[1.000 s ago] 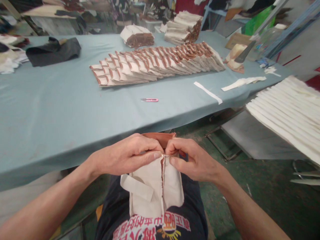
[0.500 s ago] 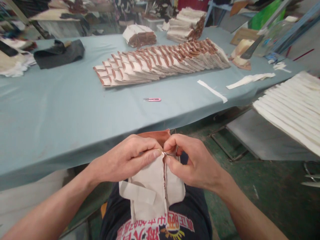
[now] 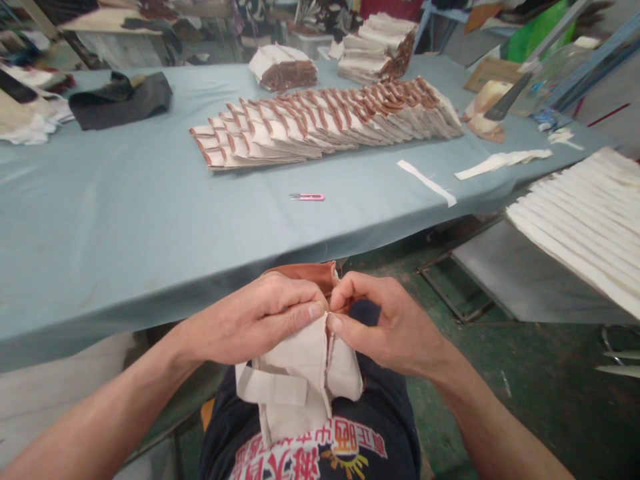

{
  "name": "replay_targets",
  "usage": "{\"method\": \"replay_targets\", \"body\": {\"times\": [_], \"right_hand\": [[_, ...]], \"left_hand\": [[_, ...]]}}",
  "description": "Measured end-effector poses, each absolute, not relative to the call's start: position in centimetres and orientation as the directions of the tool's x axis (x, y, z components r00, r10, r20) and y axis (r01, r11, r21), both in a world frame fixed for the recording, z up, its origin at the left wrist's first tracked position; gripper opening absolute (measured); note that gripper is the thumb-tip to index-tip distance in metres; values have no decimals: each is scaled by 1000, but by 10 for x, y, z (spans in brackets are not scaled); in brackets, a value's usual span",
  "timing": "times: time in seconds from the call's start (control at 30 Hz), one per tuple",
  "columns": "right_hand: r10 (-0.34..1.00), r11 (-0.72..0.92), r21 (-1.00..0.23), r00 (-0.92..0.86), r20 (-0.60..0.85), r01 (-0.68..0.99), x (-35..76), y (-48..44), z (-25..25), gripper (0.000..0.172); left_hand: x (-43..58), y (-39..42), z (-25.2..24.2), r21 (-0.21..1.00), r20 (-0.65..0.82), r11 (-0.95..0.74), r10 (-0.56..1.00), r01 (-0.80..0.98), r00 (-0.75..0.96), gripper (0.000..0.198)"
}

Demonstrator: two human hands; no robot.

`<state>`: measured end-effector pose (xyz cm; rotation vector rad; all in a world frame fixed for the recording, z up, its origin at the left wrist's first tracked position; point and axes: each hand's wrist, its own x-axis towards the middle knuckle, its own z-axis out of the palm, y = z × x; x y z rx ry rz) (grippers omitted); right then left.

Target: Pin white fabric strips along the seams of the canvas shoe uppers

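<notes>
Over my lap hangs a sewn fabric piece point(image 3: 295, 360), off-white on the near side with a brown part showing at its top edge. A raised seam with a brown edge runs down it, and a pale loose strip sticks out at its lower left. My left hand point(image 3: 280, 310) pinches the top of the piece just left of the seam. Right beside it, my right hand point(image 3: 375, 320) grips the fabric at the seam's upper end, thumb against the edge. The fingertips of both hands nearly touch, and the undersides of the fingers are hidden.
A blue-covered table point(image 3: 150, 227) stretches ahead. On it lie pink thread snips point(image 3: 307, 197), a long row of overlapping brown-and-white pieces point(image 3: 320, 127), white strips point(image 3: 427, 183) and a dark folded cloth point(image 3: 120, 100). White stacked fabric point(image 3: 585, 213) rests on a stand at right.
Both hands still hold the piece at the seam. My right fingers have shifted slightly along the edge, and the fabric's lower right part has moved a little left.
</notes>
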<state>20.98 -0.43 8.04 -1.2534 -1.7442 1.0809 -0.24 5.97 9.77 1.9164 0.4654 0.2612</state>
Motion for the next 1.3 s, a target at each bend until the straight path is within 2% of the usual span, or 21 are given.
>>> {"method": "replay_targets", "body": {"times": [0.23,0.37,0.57,0.7,0.93,1.03,1.13,1.3], "right_hand": [[963,148,-872,-270,19,466,206,-6,89,10],[962,54,-850,-257,-97,524,206,-6,89,12],[868,-79,-919,-427,-255,387,218,1,90,19],[843,-17,-913,-485,-233,408,224,1,95,13],[920,134,-796,-373,-121,591,211,-6,96,3],[937,151,-760,-336,-94,633,204,-4,95,7],[947,141,-734,-306,-95,665,199,-3,95,11],[949,170,-670,-303,-86,723,194,-1,96,11]], "left_hand": [[-4,59,99,949,-52,-261,419,175,907,39],[-5,59,99,957,-75,-230,396,178,915,37],[-3,60,87,986,-100,-86,398,145,912,29],[-4,61,84,989,-83,-78,384,122,920,29],[-8,60,85,978,-99,-128,423,168,901,17],[-8,59,90,951,-72,-230,477,204,876,12],[-7,59,98,855,5,-445,521,266,854,14],[-7,61,105,710,73,-641,480,293,874,17]]}}
